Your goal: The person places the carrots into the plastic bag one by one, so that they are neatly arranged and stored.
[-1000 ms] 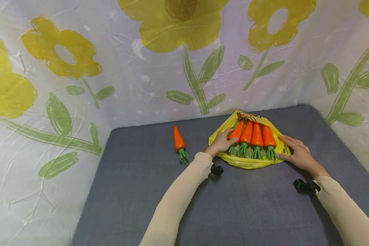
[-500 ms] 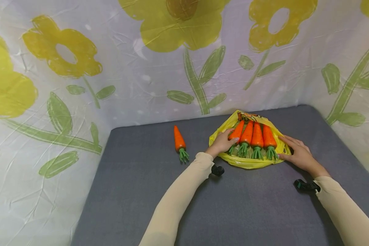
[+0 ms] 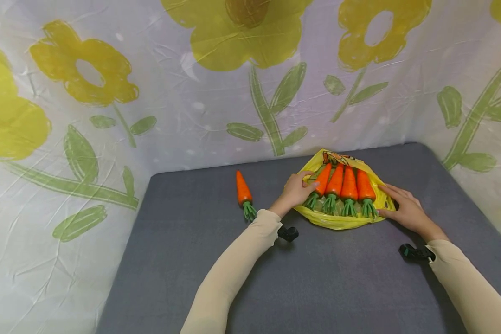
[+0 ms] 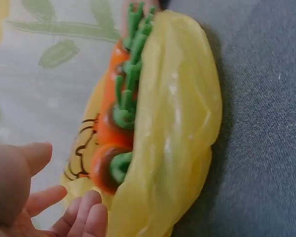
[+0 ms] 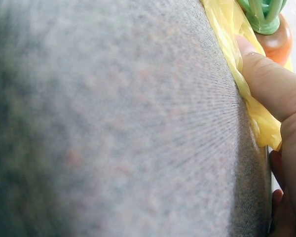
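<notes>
A yellow plastic bag [image 3: 338, 222] lies with its mouth spread, and several orange toy carrots [image 3: 349, 185] with green tops sit side by side in it. My left hand [image 3: 294, 189] is at the bag's left edge, beside the leftmost carrot [image 3: 322, 181]. The left wrist view shows this hand [image 4: 49, 197] with thumb and fingers apart, nothing between them. At the bag's right edge, my right hand [image 3: 407, 208] holds the plastic. Its thumb [image 5: 269, 81] lies over the bag's rim [image 5: 232, 44] in the right wrist view, its other fingers mostly hidden.
One more toy carrot [image 3: 243, 190] lies on the grey table [image 3: 183, 260], left of the bag. A curtain [image 3: 183, 116] printed with yellow flowers hangs behind the table and along its sides. Black wrist cameras [image 3: 288, 233] are strapped at both cuffs.
My left hand has drawn back a little to the left, off the leftmost carrot, which now shows more of its green top. The right hand and the bag look nearly unchanged.
</notes>
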### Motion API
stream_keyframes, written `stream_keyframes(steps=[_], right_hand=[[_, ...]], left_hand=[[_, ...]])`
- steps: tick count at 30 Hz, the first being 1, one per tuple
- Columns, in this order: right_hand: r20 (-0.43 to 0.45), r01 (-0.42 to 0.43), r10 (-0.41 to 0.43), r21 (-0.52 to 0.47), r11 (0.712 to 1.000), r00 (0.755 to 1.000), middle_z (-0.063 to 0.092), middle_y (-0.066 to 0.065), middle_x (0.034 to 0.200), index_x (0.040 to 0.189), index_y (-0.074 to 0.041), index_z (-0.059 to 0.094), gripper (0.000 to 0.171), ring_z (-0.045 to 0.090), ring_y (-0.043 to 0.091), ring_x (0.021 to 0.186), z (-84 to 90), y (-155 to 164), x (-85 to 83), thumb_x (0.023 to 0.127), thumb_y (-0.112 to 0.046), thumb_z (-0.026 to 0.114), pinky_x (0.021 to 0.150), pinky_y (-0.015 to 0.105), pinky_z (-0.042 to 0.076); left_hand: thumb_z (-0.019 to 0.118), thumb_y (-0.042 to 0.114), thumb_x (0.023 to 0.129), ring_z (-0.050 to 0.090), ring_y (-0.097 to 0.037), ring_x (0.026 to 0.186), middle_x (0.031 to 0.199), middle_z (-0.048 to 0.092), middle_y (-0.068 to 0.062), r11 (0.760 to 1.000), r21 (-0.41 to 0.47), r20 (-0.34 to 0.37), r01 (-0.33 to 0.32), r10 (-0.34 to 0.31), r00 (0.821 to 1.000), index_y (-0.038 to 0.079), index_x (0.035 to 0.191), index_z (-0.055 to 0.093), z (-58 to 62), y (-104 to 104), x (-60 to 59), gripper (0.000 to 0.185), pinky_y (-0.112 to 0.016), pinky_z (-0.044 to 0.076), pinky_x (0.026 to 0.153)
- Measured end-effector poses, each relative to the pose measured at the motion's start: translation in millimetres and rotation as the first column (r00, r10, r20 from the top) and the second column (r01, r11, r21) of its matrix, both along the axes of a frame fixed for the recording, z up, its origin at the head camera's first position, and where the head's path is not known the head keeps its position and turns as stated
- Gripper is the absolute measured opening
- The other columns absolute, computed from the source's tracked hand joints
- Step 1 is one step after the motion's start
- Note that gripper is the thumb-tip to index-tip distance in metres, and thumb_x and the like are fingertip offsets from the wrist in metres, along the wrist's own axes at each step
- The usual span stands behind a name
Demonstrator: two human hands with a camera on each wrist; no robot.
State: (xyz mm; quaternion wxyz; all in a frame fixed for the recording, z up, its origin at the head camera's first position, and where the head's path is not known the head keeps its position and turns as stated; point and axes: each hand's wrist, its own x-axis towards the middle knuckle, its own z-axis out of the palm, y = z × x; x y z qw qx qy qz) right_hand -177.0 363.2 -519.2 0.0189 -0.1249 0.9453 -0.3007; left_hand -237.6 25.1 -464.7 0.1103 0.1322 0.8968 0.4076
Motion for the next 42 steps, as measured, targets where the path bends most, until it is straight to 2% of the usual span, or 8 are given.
stream_keyframes(steps=[3,8,13,19,26,33,37,42], right_hand=[[0.000,-0.001,0.001,0.001,1.000,1.000,0.028,0.027,0.158,0.157,-0.013,0.027,0.084,0.024,0.057,0.135,-0.1,0,-0.2,0.089,-0.035,0.071,0.101,0.073,0.015],[0.006,0.000,0.000,0.002,1.000,1.000,0.028,0.027,0.158,0.158,-0.013,0.027,0.084,0.024,0.056,0.135,0.1,0,-0.5,0.089,-0.036,0.071,0.101,0.073,0.015],[0.007,0.005,-0.005,0.008,1.000,1.000,0.028,0.027,0.158,0.157,-0.013,0.027,0.084,0.025,0.056,0.135,0.9,0,-0.4,0.089,-0.037,0.071,0.101,0.072,0.015],[0.012,0.008,-0.009,0.014,1.000,1.000,0.028,0.028,0.157,0.157,-0.012,0.027,0.084,0.025,0.056,0.135,2.1,-1,-0.1,0.089,-0.037,0.071,0.101,0.072,0.016],[0.018,0.013,-0.013,0.016,1.000,1.000,0.027,0.028,0.158,0.157,-0.012,0.027,0.085,0.024,0.056,0.135,2.5,-1,0.1,0.090,-0.037,0.070,0.101,0.072,0.016],[0.018,0.012,-0.012,0.018,1.000,1.000,0.027,0.027,0.158,0.157,-0.012,0.027,0.084,0.023,0.056,0.135,0.2,0,-0.6,0.090,-0.037,0.070,0.101,0.071,0.015],[0.021,0.008,-0.008,0.018,1.000,1.000,0.027,0.027,0.158,0.158,-0.012,0.026,0.084,0.024,0.056,0.136,-0.2,0,-0.8,0.090,-0.037,0.070,0.101,0.072,0.015],[0.027,0.009,-0.009,0.017,1.000,1.000,0.026,0.027,0.158,0.158,-0.012,0.026,0.084,0.023,0.056,0.136,1.3,-1,-0.4,0.090,-0.037,0.070,0.101,0.072,0.015]], left_hand=[[0.057,0.036,0.101,0.047,-0.015,0.081,0.100,0.055,-0.008,0.998,0.062,-0.017,0.000,0.001,1.000,0.012,0.146,0.048,6.5,-12,4.0,0.052,-0.022,0.036,0.066],[0.055,0.035,0.102,0.054,-0.019,0.086,0.104,0.058,-0.011,0.994,0.112,-0.063,0.001,0.006,0.998,0.012,0.147,0.046,20.5,-40,11.3,0.052,-0.025,0.042,0.069],[0.056,0.037,0.101,0.056,-0.018,0.086,0.103,0.056,-0.010,0.986,0.145,-0.091,-0.081,0.095,0.991,0.017,0.148,0.045,32.5,-74,16.4,0.052,-0.026,0.044,0.072],[0.060,0.035,0.099,0.053,-0.017,0.081,0.101,0.052,-0.009,0.970,0.172,-0.106,-0.173,0.192,0.976,0.015,0.149,0.043,36.5,-116,20.4,0.057,-0.026,0.043,0.070],[0.061,0.040,0.098,0.045,-0.027,0.098,0.118,0.044,-0.020,0.958,0.092,-0.084,-0.273,0.281,0.956,0.017,0.155,0.032,22.5,-151,25.3,0.068,-0.032,0.037,0.076],[0.063,0.040,0.096,0.033,-0.026,0.097,0.113,0.042,-0.022,0.947,0.032,-0.070,-0.319,0.320,0.945,0.015,0.155,0.030,-2.4,-166,25.5,0.072,-0.034,0.027,0.074],[0.064,0.043,0.095,0.037,-0.029,0.102,0.118,0.041,-0.022,0.939,0.016,-0.050,-0.343,0.343,0.938,0.015,0.156,0.030,-11.4,-169,26.2,0.075,-0.035,0.031,0.078],[0.064,0.048,0.094,0.041,-0.037,0.115,0.132,0.036,-0.024,0.937,-0.020,-0.023,-0.348,0.348,0.937,0.014,0.157,0.025,-21.8,-170,27.7,0.082,-0.046,0.042,0.089]])
